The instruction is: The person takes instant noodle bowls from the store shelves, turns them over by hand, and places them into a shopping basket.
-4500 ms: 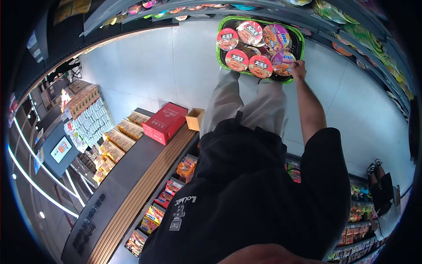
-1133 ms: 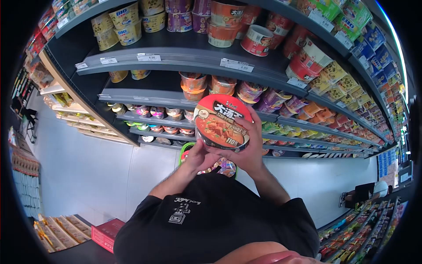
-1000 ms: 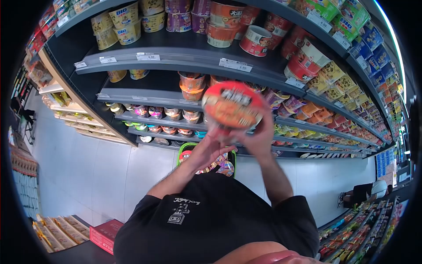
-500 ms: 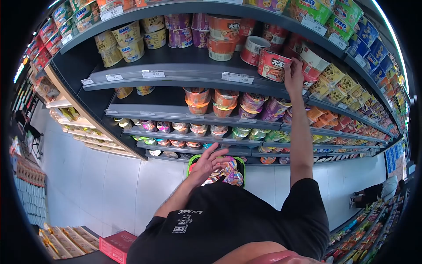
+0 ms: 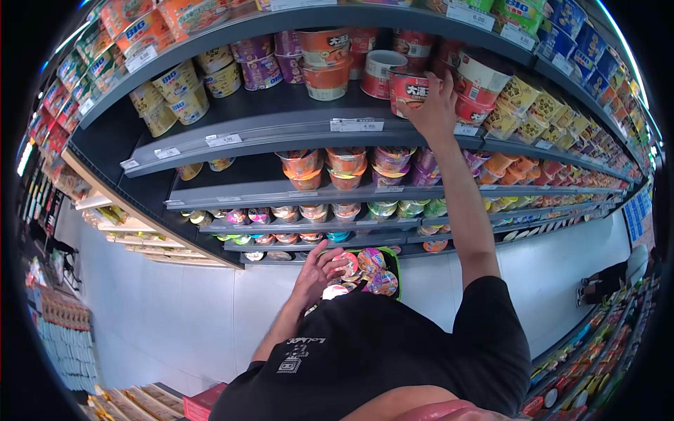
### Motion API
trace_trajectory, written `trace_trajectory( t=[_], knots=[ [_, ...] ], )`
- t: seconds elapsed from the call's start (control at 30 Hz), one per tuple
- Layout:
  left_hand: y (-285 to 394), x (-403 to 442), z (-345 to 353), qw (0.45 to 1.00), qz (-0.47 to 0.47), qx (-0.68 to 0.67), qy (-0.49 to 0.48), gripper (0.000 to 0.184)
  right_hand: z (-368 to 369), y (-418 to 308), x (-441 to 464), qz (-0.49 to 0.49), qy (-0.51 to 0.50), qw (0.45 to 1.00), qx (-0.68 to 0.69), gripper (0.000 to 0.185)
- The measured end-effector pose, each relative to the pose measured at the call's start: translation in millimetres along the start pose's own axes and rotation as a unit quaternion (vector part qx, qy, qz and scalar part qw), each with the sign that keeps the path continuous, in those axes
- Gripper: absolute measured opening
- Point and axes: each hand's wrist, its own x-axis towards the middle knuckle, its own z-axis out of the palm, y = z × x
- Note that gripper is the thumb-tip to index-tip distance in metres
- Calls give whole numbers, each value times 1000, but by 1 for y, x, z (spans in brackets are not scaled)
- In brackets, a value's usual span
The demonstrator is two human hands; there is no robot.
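My right hand reaches up to the shelf and is wrapped around a red instant noodle bowl, thumb at its front and fingers over its right side. Another red and white bowl, lying on its side or tilted, is just left of it. A stack of red and white bowls stands to the right of the hand. Low in front of my body, my left hand is open with spread fingers and holds nothing. It is over the left part of a green-rimmed basket with several noodle bowls in it.
Shelf boards with price tags run across in front, carrying stacked noodle bowls. A wooden rack stands at the left. A person is at the far right on the aisle floor. A red box is at the lower left.
My right hand has shifted from the red bowl's right edge to a grip around it, with its thumb at the front. The view has shifted slightly; my left hand stays open near the basket.
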Motion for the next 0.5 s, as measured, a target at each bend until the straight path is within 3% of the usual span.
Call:
trace_trajectory(
  t=[0.17,0.3,0.5],
  knots=[
    [6,-2,-3,1000,-7,10,3,89,4,26,-4,-64,-22,997,-34,80],
    [6,-7,-9,1000,-5,7,24,89,5,34,-14,-28,-41,998,38,76],
    [-1,-12,-15,999,-5,2,32,87,-10,-6,-6,-13,-9,995,-103,77]
  ],
)
